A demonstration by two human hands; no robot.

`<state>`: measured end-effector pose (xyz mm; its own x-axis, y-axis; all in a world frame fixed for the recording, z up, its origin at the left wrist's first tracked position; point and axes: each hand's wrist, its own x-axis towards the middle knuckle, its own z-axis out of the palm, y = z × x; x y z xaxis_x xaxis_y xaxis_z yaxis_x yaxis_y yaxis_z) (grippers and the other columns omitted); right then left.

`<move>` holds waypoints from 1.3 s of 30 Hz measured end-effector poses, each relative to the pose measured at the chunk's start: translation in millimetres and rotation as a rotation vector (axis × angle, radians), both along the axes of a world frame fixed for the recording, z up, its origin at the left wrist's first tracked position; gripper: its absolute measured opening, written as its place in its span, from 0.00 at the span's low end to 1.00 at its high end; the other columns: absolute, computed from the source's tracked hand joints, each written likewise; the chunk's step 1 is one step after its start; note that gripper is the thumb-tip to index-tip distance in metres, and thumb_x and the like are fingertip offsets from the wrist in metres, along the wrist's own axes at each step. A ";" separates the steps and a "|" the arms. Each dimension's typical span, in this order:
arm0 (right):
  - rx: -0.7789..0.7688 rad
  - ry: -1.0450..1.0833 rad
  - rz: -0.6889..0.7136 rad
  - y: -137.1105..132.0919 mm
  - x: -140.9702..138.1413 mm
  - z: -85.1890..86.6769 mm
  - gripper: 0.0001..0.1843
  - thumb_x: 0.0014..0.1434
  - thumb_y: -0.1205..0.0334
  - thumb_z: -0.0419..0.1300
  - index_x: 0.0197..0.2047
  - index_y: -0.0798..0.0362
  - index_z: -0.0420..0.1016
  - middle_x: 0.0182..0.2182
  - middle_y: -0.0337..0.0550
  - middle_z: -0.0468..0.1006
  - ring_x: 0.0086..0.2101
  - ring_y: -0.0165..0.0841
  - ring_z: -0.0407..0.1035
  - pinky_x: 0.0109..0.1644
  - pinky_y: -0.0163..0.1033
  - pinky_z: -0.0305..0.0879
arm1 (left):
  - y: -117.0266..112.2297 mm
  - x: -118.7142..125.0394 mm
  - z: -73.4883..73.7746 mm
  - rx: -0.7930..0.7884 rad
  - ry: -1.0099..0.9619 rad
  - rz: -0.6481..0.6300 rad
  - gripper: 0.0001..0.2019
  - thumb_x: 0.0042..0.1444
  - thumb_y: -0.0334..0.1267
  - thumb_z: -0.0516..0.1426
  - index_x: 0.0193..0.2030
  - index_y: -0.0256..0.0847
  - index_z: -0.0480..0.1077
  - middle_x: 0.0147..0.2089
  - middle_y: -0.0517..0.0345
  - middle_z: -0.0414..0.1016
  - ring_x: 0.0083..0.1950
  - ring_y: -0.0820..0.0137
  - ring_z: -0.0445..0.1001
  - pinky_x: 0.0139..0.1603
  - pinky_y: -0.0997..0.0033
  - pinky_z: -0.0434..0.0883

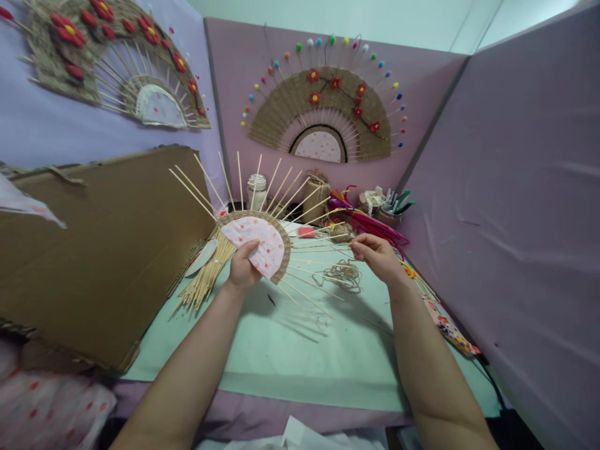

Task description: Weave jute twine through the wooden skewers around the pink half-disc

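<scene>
My left hand [244, 267] grips a half-round fan [262, 240] by its pink, red-spotted cloth centre, with the thumb on the front. Woven twine borders the cloth, and thin wooden sticks spread from it like rays. To its right, my right hand [375, 253] is closed in a pinch near the stick tips. A thin strand of twine [323, 251] runs from the fan's edge to those fingertips. Below the sticks, a loose tangle of twine [344, 275] lies on the pale green table [281, 356].
A bundle of sticks [201, 281] lies at left beside a cardboard sheet [94, 250]. Along the back stand a glass jar [257, 190], a twine roll [316, 200] and a pen holder [390, 215]. A finished fan [323, 103] hangs on the back panel.
</scene>
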<state>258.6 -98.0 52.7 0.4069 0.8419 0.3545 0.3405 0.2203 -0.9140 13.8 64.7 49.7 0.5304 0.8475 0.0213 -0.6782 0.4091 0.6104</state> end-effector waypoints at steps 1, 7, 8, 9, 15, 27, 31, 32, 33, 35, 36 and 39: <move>0.002 -0.014 -0.011 0.3 0.4 -0.3 0.14 0.51 0.51 0.60 0.32 0.54 0.70 0.20 0.35 0.63 0.22 0.26 0.56 0.27 0.34 0.54 | -0.3 0.2 0.6 -0.003 -0.005 0.012 0.12 0.45 0.29 0.55 0.38 0.37 0.73 0.34 0.56 0.79 0.46 0.62 0.75 0.52 0.61 0.69; 0.004 0.034 -0.014 2.5 -0.5 1.3 0.14 0.50 0.52 0.61 0.33 0.53 0.68 0.20 0.35 0.63 0.22 0.26 0.56 0.26 0.34 0.54 | -1.7 0.8 2.7 -0.023 -0.021 0.056 0.12 0.45 0.29 0.55 0.39 0.37 0.73 0.34 0.56 0.79 0.45 0.63 0.76 0.52 0.63 0.69; 0.013 0.070 -0.004 2.9 -0.5 1.1 0.14 0.49 0.52 0.62 0.32 0.53 0.67 0.20 0.34 0.62 0.22 0.25 0.55 0.26 0.33 0.53 | -1.7 0.8 2.5 -0.024 -0.025 0.057 0.13 0.45 0.29 0.55 0.39 0.37 0.73 0.34 0.56 0.79 0.46 0.63 0.76 0.52 0.64 0.69; 0.015 0.108 0.013 3.3 -0.5 0.6 0.14 0.49 0.52 0.62 0.32 0.53 0.66 0.20 0.33 0.62 0.21 0.25 0.55 0.25 0.33 0.52 | -1.7 0.9 2.3 -0.025 -0.031 0.058 0.13 0.45 0.29 0.56 0.40 0.37 0.73 0.35 0.56 0.79 0.46 0.63 0.75 0.52 0.64 0.69; -0.240 0.134 0.194 7.9 -8.9 -8.6 0.16 0.46 0.52 0.64 0.32 0.55 0.69 0.22 0.34 0.64 0.22 0.23 0.56 0.26 0.32 0.52 | -3.3 1.2 2.9 -0.048 -0.056 0.055 0.15 0.46 0.30 0.55 0.43 0.37 0.72 0.36 0.56 0.79 0.47 0.63 0.75 0.52 0.64 0.69; -0.507 -0.293 0.625 28.4 -93.1 -22.2 0.14 0.52 0.53 0.57 0.31 0.55 0.74 0.23 0.35 0.70 0.25 0.26 0.61 0.29 0.30 0.57 | -8.3 1.3 2.2 -0.103 -0.076 -0.020 0.16 0.50 0.33 0.53 0.46 0.36 0.71 0.38 0.54 0.79 0.48 0.62 0.75 0.54 0.61 0.67; -0.440 -0.343 0.686 26.8 -113.2 -22.3 0.14 0.53 0.53 0.55 0.33 0.54 0.74 0.24 0.35 0.70 0.26 0.27 0.62 0.30 0.30 0.58 | -14.9 3.7 0.2 -0.105 -0.069 -0.107 0.17 0.50 0.35 0.53 0.47 0.34 0.70 0.41 0.50 0.79 0.50 0.60 0.73 0.55 0.58 0.66; -0.433 -0.345 0.698 26.5 -115.4 -22.2 0.14 0.54 0.53 0.55 0.33 0.54 0.74 0.24 0.36 0.70 0.26 0.27 0.62 0.30 0.30 0.58 | -16.4 4.0 0.0 -0.112 -0.064 -0.127 0.18 0.51 0.36 0.53 0.48 0.33 0.70 0.41 0.49 0.79 0.51 0.60 0.73 0.55 0.58 0.66; -0.432 -0.348 0.709 26.2 -116.5 -22.3 0.14 0.54 0.53 0.55 0.33 0.55 0.74 0.24 0.36 0.70 0.27 0.27 0.63 0.31 0.30 0.59 | -17.6 4.2 -0.1 -0.119 -0.058 -0.144 0.18 0.51 0.36 0.52 0.48 0.33 0.69 0.41 0.49 0.79 0.51 0.60 0.73 0.56 0.57 0.65; -0.436 -0.354 0.714 26.1 -115.6 -22.8 0.14 0.54 0.53 0.55 0.33 0.55 0.74 0.26 0.37 0.71 0.27 0.28 0.63 0.32 0.30 0.59 | -18.7 4.1 0.1 -0.126 -0.044 -0.163 0.18 0.52 0.37 0.52 0.49 0.33 0.69 0.41 0.49 0.79 0.51 0.59 0.73 0.56 0.56 0.65; -0.443 -0.356 0.712 26.0 -114.2 -23.1 0.14 0.54 0.53 0.55 0.33 0.55 0.74 0.26 0.37 0.71 0.28 0.28 0.63 0.32 0.30 0.59 | -18.6 3.7 0.2 -0.128 -0.037 -0.165 0.18 0.52 0.37 0.52 0.49 0.33 0.69 0.40 0.49 0.79 0.51 0.59 0.73 0.56 0.56 0.65; -0.463 -0.351 0.698 25.8 -109.5 -23.1 0.16 0.54 0.51 0.55 0.35 0.56 0.74 0.26 0.37 0.72 0.27 0.27 0.63 0.31 0.30 0.59 | -17.3 2.3 1.0 -0.116 -0.033 -0.179 0.17 0.53 0.38 0.51 0.48 0.34 0.70 0.40 0.49 0.79 0.51 0.58 0.72 0.56 0.54 0.65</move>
